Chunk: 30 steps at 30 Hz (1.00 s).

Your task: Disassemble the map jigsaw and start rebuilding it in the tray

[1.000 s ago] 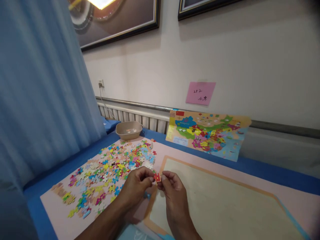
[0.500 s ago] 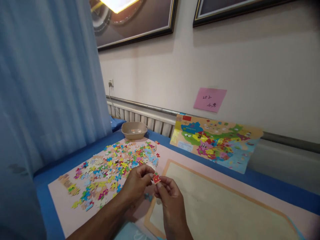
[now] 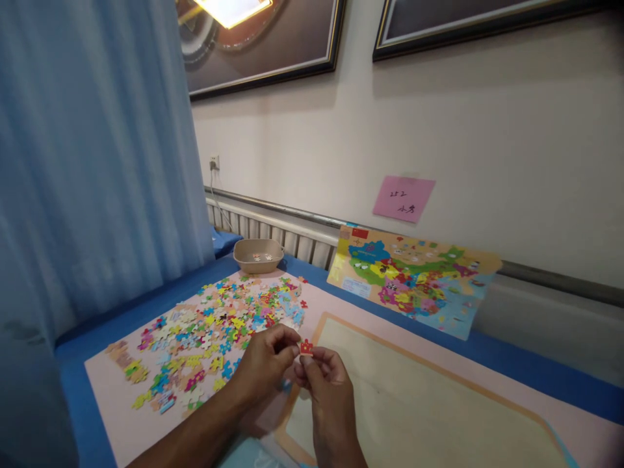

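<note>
A small red jigsaw puzzle piece (image 3: 306, 348) is held up over the left edge of the puzzle board (image 3: 414, 390). My right hand (image 3: 327, 383) pinches its lower right part between thumb and fingers. From the other side, my left hand (image 3: 268, 354) closes thumb and index finger at the piece's left edge. Left of my hands, many loose puzzle pieces (image 3: 209, 338) in mixed colours lie spread on a pink sheet (image 3: 104, 390). The board has an orange border and a bare pale inside.
A beige bowl (image 3: 258, 260) with a few pieces stands at the back. A colourful map picture (image 3: 414, 279) leans against the wall at the back right, below a pink note (image 3: 403, 198). A blue curtain (image 3: 107, 162) hangs on the left. Blue cloth (image 3: 536, 367) covers the table.
The red piece has turned in my fingers, so it now appears more upright. Both hands stay close together around it. The view has shifted slightly.
</note>
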{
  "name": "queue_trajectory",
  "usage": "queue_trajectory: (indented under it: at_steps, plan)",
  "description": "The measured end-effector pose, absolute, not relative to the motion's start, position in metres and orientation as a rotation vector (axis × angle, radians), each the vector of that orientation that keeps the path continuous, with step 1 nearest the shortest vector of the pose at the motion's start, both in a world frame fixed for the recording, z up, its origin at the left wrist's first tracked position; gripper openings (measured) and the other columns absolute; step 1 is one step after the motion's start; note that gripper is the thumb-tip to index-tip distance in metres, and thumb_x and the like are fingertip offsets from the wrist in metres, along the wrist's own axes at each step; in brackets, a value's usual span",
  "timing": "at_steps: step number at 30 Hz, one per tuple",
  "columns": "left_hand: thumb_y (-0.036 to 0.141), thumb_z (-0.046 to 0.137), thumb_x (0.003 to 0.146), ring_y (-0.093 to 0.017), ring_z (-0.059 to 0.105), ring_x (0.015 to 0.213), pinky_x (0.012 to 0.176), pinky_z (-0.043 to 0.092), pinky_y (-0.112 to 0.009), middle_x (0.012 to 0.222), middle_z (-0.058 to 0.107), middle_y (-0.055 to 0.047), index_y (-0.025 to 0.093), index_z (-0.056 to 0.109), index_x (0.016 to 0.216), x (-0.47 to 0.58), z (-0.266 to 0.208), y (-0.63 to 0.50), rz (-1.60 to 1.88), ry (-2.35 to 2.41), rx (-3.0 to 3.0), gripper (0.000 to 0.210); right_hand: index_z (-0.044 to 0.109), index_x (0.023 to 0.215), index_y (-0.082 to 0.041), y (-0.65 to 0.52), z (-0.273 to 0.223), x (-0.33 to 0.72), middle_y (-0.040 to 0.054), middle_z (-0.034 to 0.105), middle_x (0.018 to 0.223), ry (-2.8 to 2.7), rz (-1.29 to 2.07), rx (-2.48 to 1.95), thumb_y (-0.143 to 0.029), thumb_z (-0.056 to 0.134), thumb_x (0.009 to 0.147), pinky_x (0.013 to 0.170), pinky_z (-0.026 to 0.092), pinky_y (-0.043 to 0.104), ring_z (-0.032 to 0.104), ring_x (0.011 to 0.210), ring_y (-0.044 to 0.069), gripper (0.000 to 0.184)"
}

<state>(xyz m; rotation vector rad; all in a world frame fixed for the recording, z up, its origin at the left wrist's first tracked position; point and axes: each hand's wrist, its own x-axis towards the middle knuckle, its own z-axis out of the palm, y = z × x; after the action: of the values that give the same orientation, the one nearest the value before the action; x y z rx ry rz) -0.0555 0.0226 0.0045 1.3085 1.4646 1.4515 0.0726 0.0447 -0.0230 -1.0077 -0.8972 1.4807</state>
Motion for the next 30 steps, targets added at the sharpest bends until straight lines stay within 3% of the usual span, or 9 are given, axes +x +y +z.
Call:
queue_trajectory:
  at_steps: [6, 12, 23, 30]
  plan:
    - [0.015, 0.06, 0.079, -0.019, 0.066, 0.08, 0.074, 0.046, -0.03, 0.087, 0.076, -0.003, 0.022, 0.078, 0.091, -0.0557, 0.0037, 0.0166, 1.382, 1.655, 1.759, 0.022, 0.07, 0.084, -0.018, 0.046, -0.0252, 0.0753, 0.0034, 0.075, 0.07, -0.86, 1.494, -1.007, -0.05, 0.095, 0.058, 0.064, 0.057, 0.033, 0.068, 0.062, 0.02, 0.049]
    - [0.018, 0.058, 0.086, -0.02, 0.068, 0.084, 0.076, 0.047, -0.031, 0.092, 0.077, -0.005, 0.024, 0.078, 0.096, -0.0566, -0.0004, 0.0178, 1.343, 1.702, 1.795, 0.023, 0.072, 0.083, -0.018, 0.0459, -0.0259, 0.0767, 0.0045, 0.075, 0.072, -0.862, 1.522, -0.988, -0.051, 0.091, 0.062, 0.066, 0.057, 0.033, 0.066, 0.063, 0.019, 0.043]
    - [0.018, 0.061, 0.086, -0.021, 0.067, 0.08, 0.074, 0.047, -0.031, 0.087, 0.075, -0.004, 0.024, 0.078, 0.09, -0.0532, 0.0049, 0.0151, 1.371, 1.69, 1.762, 0.02, 0.071, 0.079, -0.02, 0.0441, -0.0237, 0.0754, 0.0049, 0.075, 0.073, -0.856, 1.521, -0.955, -0.056, 0.092, 0.062, 0.066, 0.057, 0.033, 0.066, 0.067, 0.02, 0.046]
    - [0.018, 0.06, 0.088, -0.022, 0.068, 0.084, 0.077, 0.046, -0.031, 0.089, 0.075, -0.004, 0.024, 0.077, 0.093, -0.055, 0.0038, 0.0161, 1.349, 1.695, 1.781, 0.02, 0.071, 0.081, -0.02, 0.0427, -0.0255, 0.0764, 0.0011, 0.069, 0.069, -0.911, 1.44, -1.02, -0.053, 0.086, 0.066, 0.065, 0.051, 0.03, 0.061, 0.068, 0.018, 0.04]
